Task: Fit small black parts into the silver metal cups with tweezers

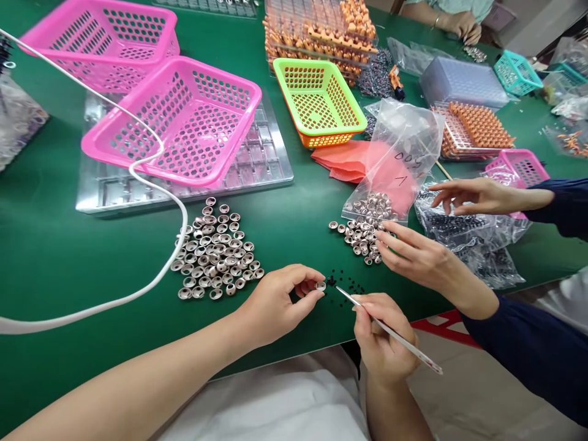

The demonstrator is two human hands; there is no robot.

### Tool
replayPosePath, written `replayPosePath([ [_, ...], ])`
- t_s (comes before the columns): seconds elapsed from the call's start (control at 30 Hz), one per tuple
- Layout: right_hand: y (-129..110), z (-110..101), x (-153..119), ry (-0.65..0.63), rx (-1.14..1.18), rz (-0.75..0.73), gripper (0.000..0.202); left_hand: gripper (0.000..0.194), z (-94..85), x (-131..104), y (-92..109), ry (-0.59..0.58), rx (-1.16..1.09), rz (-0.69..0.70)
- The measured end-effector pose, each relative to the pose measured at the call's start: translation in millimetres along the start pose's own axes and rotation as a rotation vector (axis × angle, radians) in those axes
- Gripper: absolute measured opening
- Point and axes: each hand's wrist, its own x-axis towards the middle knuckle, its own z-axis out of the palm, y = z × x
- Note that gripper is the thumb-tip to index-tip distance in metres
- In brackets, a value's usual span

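Observation:
Between thumb and fingertips, my left hand (278, 303) pinches a small silvery metal cup (320, 286) just above the green table. My right hand (386, 340) grips a pair of tweezers (390, 331) like a pen, and their tip points down at tiny black pieces (331, 282) scattered right beside the cup. Whether the tips hold a piece is too small to make out. To the left of my left hand lies a spread of similar metal cups (215, 251), several showing holes in their bottoms. A smaller pile of cups (362, 236) lies beyond my right hand.
A co-worker's hand (413, 254) touches the smaller pile; their other hand (487, 196) hovers over plastic bags (496, 263). Pink baskets (248, 104) sit on a metal tray (275, 147). A white cable (181, 236) crosses the left side. Behind stand a green basket (361, 119) and orange parts (316, 43).

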Motion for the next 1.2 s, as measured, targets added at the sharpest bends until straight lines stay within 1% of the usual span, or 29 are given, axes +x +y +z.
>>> replayPosePath([
  [0.1, -3.1, 0.8, 1.6, -0.074, -0.010, -0.016, 0.047, 0.015, 0.7, -1.9, -0.5, -0.005, 0.021, 0.042],
  [0.23, -4.1, 1.5, 2.8, -0.116, -0.028, -0.059, 0.051, 0.014, 2.1, -3.4, -1.9, 0.008, 0.063, 0.109],
  [0.47, -2.4, 2.8, 6.0, -0.153, -0.085, -0.235, 0.024, 0.015, 4.3, -2.8, -4.5, 0.036, 0.094, 0.180],
  [0.6, -4.1, 2.2, 8.6, -0.196, -0.087, -0.251, 0.026, 0.014, 4.7, -3.6, -5.0, 0.030, 0.113, 0.197],
  [0.83, -8.3, 3.3, 14.7, -0.222, -0.086, -0.326, 0.031, 0.014, 4.2, -4.8, -6.6, 0.035, 0.115, 0.218],
  [0.97, -7.7, 1.8, 15.9, -0.267, -0.124, -0.356, 0.029, 0.013, 4.2, -4.0, -6.6, 0.032, 0.119, 0.216],
  [1.2, -10.1, 1.3, 21.7, -0.300, -0.171, -0.446, 0.024, 0.013, 5.0, -4.7, -7.3, 0.039, 0.118, 0.219],
])
